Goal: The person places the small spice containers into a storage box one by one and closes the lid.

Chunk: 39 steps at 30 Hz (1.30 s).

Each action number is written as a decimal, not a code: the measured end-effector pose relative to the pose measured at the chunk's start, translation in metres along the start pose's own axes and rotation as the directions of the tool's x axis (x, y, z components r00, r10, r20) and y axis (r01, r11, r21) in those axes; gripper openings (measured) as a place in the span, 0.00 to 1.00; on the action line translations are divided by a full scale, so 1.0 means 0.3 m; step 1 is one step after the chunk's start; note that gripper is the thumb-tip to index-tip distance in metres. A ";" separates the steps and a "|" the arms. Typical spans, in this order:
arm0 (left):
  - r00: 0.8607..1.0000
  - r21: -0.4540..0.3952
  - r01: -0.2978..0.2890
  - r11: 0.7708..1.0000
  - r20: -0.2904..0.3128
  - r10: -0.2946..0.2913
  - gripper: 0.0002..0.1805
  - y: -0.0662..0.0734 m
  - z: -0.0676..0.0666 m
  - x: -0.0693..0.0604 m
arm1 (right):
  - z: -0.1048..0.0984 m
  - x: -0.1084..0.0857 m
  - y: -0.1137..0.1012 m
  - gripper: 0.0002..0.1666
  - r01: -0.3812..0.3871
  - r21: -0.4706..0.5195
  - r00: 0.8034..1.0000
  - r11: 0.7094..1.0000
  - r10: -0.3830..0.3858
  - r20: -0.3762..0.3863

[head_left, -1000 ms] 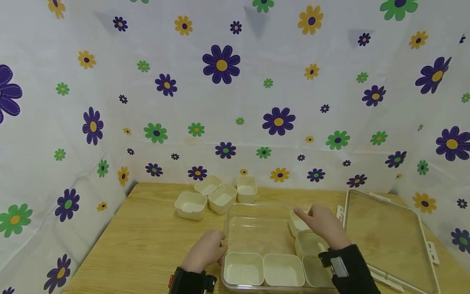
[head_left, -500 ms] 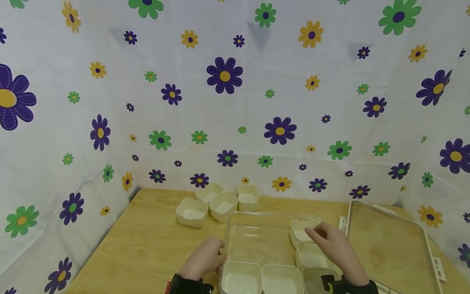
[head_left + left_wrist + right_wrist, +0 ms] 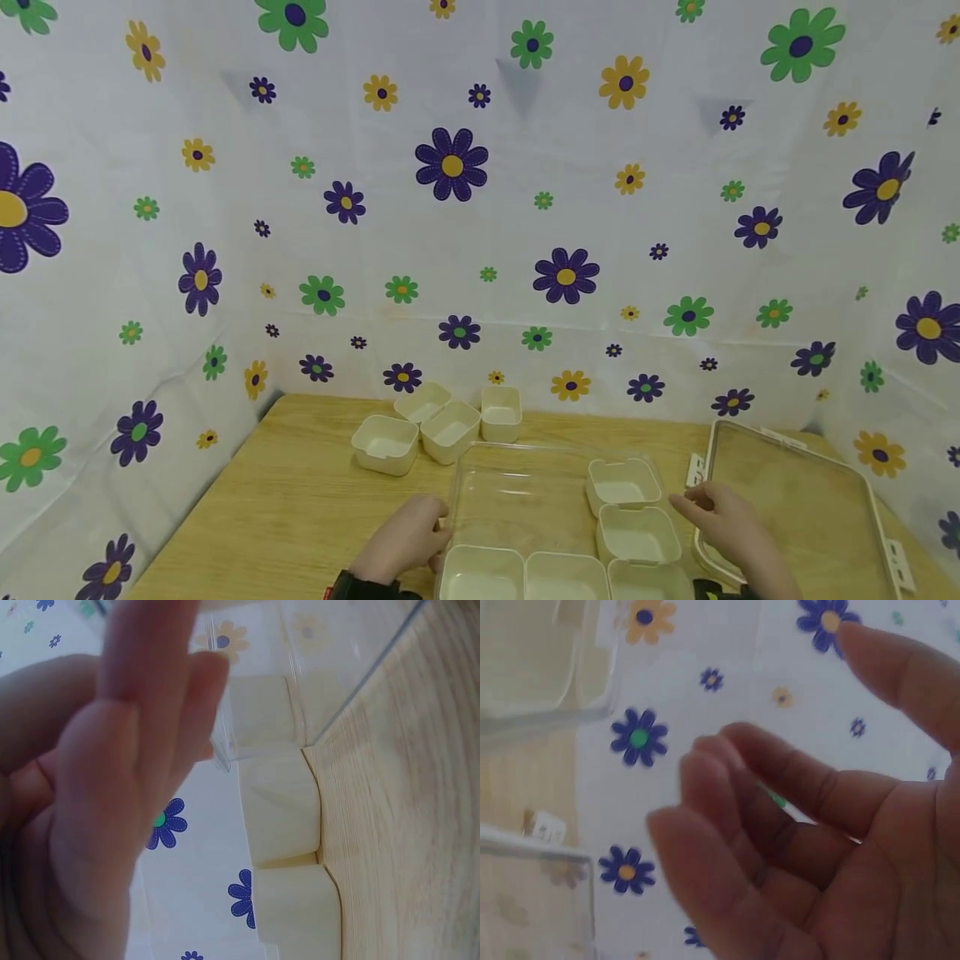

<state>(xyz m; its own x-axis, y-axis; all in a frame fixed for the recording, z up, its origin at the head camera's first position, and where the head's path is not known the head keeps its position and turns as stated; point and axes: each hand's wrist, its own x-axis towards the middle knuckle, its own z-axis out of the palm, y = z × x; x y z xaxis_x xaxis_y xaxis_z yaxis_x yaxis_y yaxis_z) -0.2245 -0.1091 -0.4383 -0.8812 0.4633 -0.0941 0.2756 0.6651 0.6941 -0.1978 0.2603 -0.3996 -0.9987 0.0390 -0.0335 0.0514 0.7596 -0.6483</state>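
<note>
A clear plastic box (image 3: 517, 497) stands at the front middle of the table, holding several cream cups along its front and right side. My left hand (image 3: 405, 537) is at the box's left wall, its fingers touching the rim; the left wrist view has these fingers (image 3: 154, 667) fairly straight beside the clear corner. Just right of the box, my right hand (image 3: 731, 527) hovers by the back-right cup (image 3: 624, 485) and the cup (image 3: 639, 537) in front of it. Nothing lies between its loosely bent fingers (image 3: 705, 862) and the spread thumb.
Several more cream cups, among them a notched cup (image 3: 386, 447), sit behind and left of the box. A clear lid (image 3: 787, 508) with white side clips lies on the right of the wooden table (image 3: 285, 483). Flowered cloth (image 3: 360, 250) hangs around the back and sides.
My right hand has left the back-right cup and moved right, outside the box. My left hand stays at the left wall. The head view has tilted up slightly.
</note>
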 end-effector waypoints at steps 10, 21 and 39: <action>1.000 -0.011 -0.010 1.000 -0.008 0.009 0.17 -0.001 0.000 -0.003 | 0.003 -0.006 0.098 0.21 -0.074 0.094 0.962 0.993 0.046 0.271; 0.999 0.014 -0.039 0.999 -0.010 0.039 0.16 -0.009 0.011 -0.002 | 0.010 0.000 0.101 0.19 -0.026 0.199 0.917 0.980 -0.056 0.396; 0.990 0.131 -0.037 0.991 -0.132 0.054 0.09 -0.011 0.008 0.012 | 0.014 0.027 0.113 0.30 0.042 0.172 0.874 0.984 -0.120 0.472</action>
<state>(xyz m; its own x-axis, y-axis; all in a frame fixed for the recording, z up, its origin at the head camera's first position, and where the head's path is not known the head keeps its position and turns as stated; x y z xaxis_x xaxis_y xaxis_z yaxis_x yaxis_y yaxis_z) -0.2278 -0.1083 -0.4426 -0.9080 0.4171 0.0388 0.3556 0.7186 0.5977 -0.2042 0.2835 -0.4251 -0.8786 -0.3628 -0.3104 0.0087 0.6378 -0.7701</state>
